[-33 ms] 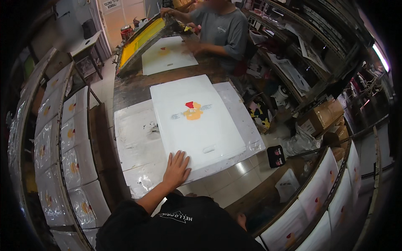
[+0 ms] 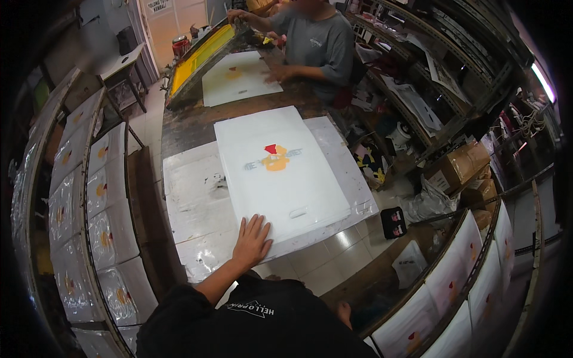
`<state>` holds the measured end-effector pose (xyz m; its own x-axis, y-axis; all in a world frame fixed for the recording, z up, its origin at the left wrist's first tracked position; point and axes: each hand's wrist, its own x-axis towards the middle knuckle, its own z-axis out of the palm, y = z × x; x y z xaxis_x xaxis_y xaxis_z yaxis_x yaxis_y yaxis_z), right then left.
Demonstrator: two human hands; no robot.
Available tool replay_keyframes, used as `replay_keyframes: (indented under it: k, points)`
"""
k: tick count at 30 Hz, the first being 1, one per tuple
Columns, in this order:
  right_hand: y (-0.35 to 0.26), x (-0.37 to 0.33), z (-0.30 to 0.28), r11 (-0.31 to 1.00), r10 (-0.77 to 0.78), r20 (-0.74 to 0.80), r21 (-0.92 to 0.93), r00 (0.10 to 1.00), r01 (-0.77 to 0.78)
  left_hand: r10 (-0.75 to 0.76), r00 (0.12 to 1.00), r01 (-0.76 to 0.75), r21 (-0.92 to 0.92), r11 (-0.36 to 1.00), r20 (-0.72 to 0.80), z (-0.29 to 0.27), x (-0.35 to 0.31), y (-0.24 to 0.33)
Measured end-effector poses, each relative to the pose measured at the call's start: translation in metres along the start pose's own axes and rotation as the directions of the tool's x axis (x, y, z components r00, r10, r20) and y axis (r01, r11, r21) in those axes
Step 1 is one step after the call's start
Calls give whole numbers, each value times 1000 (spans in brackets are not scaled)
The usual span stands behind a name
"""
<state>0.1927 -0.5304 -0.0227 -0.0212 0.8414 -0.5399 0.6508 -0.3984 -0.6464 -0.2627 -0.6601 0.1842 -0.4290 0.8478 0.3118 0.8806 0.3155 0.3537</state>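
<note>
The person's black shirt (image 2: 245,325) filled the bottom of the frame, and at its edge, lower right of centre, the right hand (image 2: 344,312) hung low, partly hidden, so that whether its fingers were curled or straight could not be told. The left hand (image 2: 252,241) lay palm down, its fingers extended and a little apart, grasping nothing, at the lower left corner of a stack of white sheets (image 2: 292,191). This stack sat in the middle of the frame, its top sheet bearing a red and orange print (image 2: 274,160) across grey lettering, with a small slot near the lower edge. Beneath it, a pale covering (image 2: 194,191) spread over the dark surface (image 2: 188,125). At the lower right, printed white sheets (image 2: 439,268) lay along a rack, and a black case (image 2: 393,223) was near the surface; more printed sheets (image 2: 107,197) lined racks at the left. Farther up the frame, a co-worker in a grey shirt (image 2: 325,45) held a tilted yellow screen frame (image 2: 206,56) by its raised end, the other hand (image 2: 277,73) beside another white sheet (image 2: 221,89). A pale door (image 2: 176,27) stood beyond, at the upper left.
</note>
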Motion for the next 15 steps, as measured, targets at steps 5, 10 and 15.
replay_keyframes:
  k: [5,10,15]
  points:
    - [-45,-14,20,1000,20,83,21,996,-22,16,999,-17,-22,1000,-28,0,-4,-3]
    - [-55,-20,30,995,95,157,-23,983,-92,2,996,-11,-103,995,-86,-5,0,-2]
    - [-62,-40,25,979,163,228,83,960,-186,-68,974,32,-163,986,-218,-12,22,-14]
